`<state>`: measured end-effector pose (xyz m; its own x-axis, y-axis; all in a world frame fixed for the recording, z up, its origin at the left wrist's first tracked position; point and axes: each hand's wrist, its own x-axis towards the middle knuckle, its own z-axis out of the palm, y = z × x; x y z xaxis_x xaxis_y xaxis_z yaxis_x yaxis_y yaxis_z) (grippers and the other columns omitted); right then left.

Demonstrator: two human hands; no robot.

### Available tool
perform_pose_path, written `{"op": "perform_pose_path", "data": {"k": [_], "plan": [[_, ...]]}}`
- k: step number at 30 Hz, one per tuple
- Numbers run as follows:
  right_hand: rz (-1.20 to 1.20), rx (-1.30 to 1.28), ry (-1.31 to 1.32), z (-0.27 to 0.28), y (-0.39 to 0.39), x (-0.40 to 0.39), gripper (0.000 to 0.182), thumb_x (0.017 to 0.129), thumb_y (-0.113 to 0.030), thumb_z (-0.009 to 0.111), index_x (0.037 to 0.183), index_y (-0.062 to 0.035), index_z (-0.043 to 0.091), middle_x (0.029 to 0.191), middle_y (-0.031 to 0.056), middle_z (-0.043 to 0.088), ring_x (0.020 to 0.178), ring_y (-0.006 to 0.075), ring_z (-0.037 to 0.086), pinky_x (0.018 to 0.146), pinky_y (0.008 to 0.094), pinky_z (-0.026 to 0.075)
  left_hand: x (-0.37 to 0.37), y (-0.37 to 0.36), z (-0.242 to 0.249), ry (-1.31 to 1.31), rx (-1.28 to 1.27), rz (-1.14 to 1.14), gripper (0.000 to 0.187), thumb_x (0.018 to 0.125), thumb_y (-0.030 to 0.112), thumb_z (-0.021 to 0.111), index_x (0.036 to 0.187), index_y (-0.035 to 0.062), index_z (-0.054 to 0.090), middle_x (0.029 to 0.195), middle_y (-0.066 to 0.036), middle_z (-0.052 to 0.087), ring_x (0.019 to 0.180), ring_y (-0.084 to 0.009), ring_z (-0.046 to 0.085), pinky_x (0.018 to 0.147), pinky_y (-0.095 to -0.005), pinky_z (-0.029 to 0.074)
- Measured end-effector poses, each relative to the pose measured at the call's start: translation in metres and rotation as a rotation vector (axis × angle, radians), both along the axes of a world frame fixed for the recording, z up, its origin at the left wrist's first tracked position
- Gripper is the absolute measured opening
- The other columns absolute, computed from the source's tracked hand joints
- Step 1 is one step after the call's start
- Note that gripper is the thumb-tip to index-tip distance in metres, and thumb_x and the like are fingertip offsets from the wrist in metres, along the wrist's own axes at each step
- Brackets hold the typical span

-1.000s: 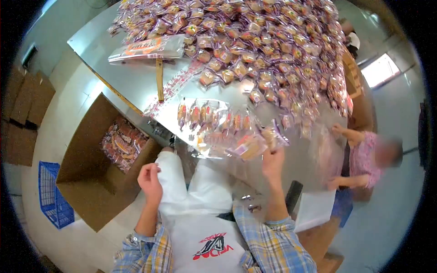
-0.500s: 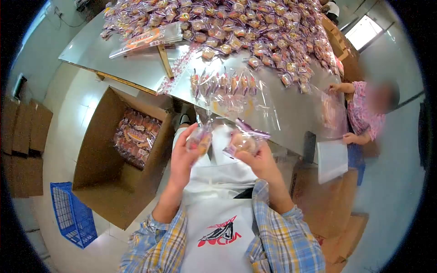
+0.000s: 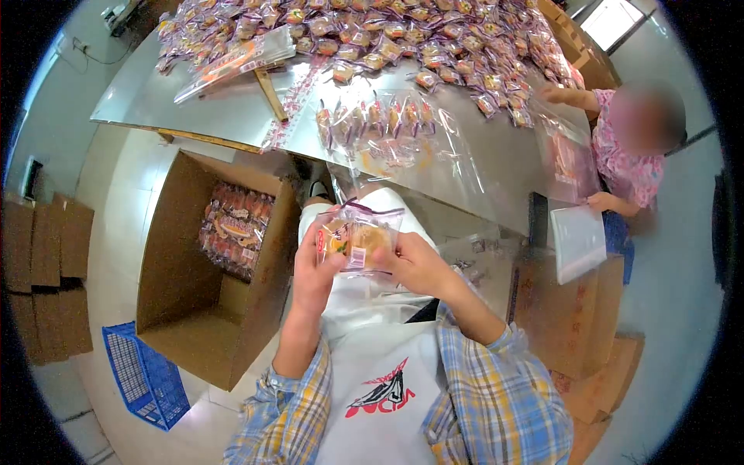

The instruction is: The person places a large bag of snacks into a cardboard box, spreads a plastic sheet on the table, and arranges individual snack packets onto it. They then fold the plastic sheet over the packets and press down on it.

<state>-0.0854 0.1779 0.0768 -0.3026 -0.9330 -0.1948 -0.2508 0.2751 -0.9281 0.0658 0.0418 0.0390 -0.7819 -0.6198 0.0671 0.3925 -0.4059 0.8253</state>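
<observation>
Over my lap, my left hand (image 3: 312, 267) is closed on a wrapped pastry (image 3: 335, 239) in clear film with a printed front. Beside it, my right hand (image 3: 415, 265) grips a second wrapped pastry (image 3: 372, 242), whose barcode shows. The two packets touch side by side. Just ahead on the metal table lies a clear plastic bag (image 3: 411, 163) with a row of several wrapped pastries (image 3: 376, 118) upright at its far part.
A large pile of wrapped pastries (image 3: 434, 39) covers the table's far side, near flat printed bags (image 3: 236, 62). At left stand an open carton (image 3: 182, 310) holding a filled pack (image 3: 236, 229) and a blue crate (image 3: 147, 376). At right a person (image 3: 632, 147) handles bags beside cartons (image 3: 570, 310).
My hands have come together, bringing the two wrapped pastries side by side. The person at right has shifted, with one hand nearer the pile.
</observation>
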Motion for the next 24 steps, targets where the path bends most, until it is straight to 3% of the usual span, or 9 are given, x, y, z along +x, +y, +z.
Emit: {"op": "perform_pose_path", "data": {"k": [1, 4, 5, 8, 12, 16, 19, 20, 24], "plan": [[-0.012, 0.01, -0.023, -0.001, 0.001, -0.002, 0.065, 0.096, -0.066, 0.058, 0.096, -0.002, 0.07, 0.067, 0.0125, 0.064, 0.061, 0.0253, 0.062, 0.061, 0.0386, 0.049, 0.005, -0.003, -0.001, -0.032, 0.035, -0.049, 0.072, 0.089, 0.016, 0.079, 0.147, -0.0069, 0.044, 0.141, -0.015, 0.058, 0.128, -0.0227, 0.058, 0.109, -0.0363, 0.045], [0.018, 0.094, 0.175, 0.028, 0.0, -0.01, 0.064, 0.094, -0.066, 0.063, 0.1, -0.0022, 0.07, 0.081, 0.0148, 0.069, 0.071, 0.029, 0.066, 0.066, 0.0406, 0.051, 0.003, -0.008, -0.003, -0.2, -0.057, -0.038, 0.07, 0.09, 0.015, 0.077, 0.15, -0.0032, 0.044, 0.144, -0.014, 0.054, 0.128, -0.0203, 0.056, 0.108, -0.0341, 0.046], [0.036, 0.134, 0.278, 0.037, 0.001, -0.013, 0.064, 0.092, -0.065, 0.064, 0.101, -0.0023, 0.07, 0.087, 0.0157, 0.071, 0.075, 0.0303, 0.068, 0.068, 0.0416, 0.052, -0.004, -0.006, -0.002, -0.187, 0.051, 0.073, 0.07, 0.089, 0.008, 0.077, 0.148, 0.0004, 0.042, 0.143, -0.014, 0.053, 0.127, -0.0204, 0.056, 0.108, -0.0349, 0.046], [-0.189, -0.015, 0.406, 0.027, -0.001, -0.018, 0.065, 0.086, -0.061, 0.072, 0.119, -0.0063, 0.067, 0.097, 0.016, 0.069, 0.085, 0.0328, 0.069, 0.072, 0.0452, 0.054, -0.013, 0.014, 0.007, -0.211, -0.227, 0.393, 0.065, 0.086, -0.001, 0.077, 0.14, 0.0027, 0.041, 0.137, -0.013, 0.056, 0.122, -0.0207, 0.058, 0.106, -0.0369, 0.047], [-0.198, -0.091, 0.862, 0.021, -0.003, -0.009, 0.079, 0.079, -0.05, 0.079, 0.142, -0.0083, 0.055, 0.103, 0.0135, 0.064, 0.088, 0.0333, 0.066, 0.071, 0.0467, 0.055, -0.033, 0.035, 0.019, -0.104, -0.165, 0.225, 0.068, 0.079, -0.007, 0.08, 0.128, 0.0071, 0.035, 0.128, -0.015, 0.058, 0.114, -0.0228, 0.062, 0.1, -0.0366, 0.052], [-0.085, -0.087, 0.774, 0.038, 0.013, -0.026, 0.082, 0.08, -0.035, 0.077, 0.148, -0.004, 0.044, 0.12, 0.0198, 0.058, 0.099, 0.0355, 0.062, 0.08, 0.0431, 0.056, -0.047, 0.03, 0.024, -0.135, -0.132, 0.239, 0.064, 0.082, -0.002, 0.078, 0.13, 0.0071, 0.036, 0.125, -0.014, 0.061, 0.11, -0.0209, 0.064, 0.097, -0.0363, 0.053], [-0.005, -0.131, 0.276, 0.041, 0.025, -0.051, 0.08, 0.082, -0.017, 0.073, 0.152, -0.0045, 0.035, 0.13, 0.0191, 0.056, 0.114, 0.0327, 0.061, 0.095, 0.0406, 0.054, -0.057, 0.02, 0.027, -0.205, 0.099, 0.324, 0.059, 0.091, 0.016, 0.071, 0.139, 0.004, 0.039, 0.121, -0.011, 0.063, 0.112, -0.0199, 0.065, 0.096, -0.0362, 0.055], [-0.041, -0.204, 0.051, 0.026, 0.026, -0.062, 0.08, 0.082, -0.012, 0.071, 0.152, -0.0049, 0.033, 0.132, 0.0177, 0.055, 0.118, 0.0311, 0.06, 0.099, 0.0404, 0.052, -0.051, 0.014, 0.009, -0.054, 0.146, 0.247, 0.06, 0.095, 0.031, 0.063, 0.142, -0.0013, 0.045, 0.121, -0.014, 0.066, 0.113, -0.0254, 0.067, 0.097, -0.0392, 0.056], [-0.076, -0.397, -0.683, -0.02, 0.031, -0.085, 0.08, 0.084, 0.003, 0.068, 0.152, -0.0075, 0.027, 0.136, 0.0099, 0.053, 0.131, 0.022, 0.054, 0.111, 0.0391, 0.045, -0.048, 0.001, 0.002, -0.077, 0.335, 0.099, 0.07, 0.097, 0.047, 0.052, 0.136, -0.0105, 0.055, 0.128, -0.02, 0.067, 0.112, -0.0352, 0.07, 0.1, -0.0449, 0.055]]}}
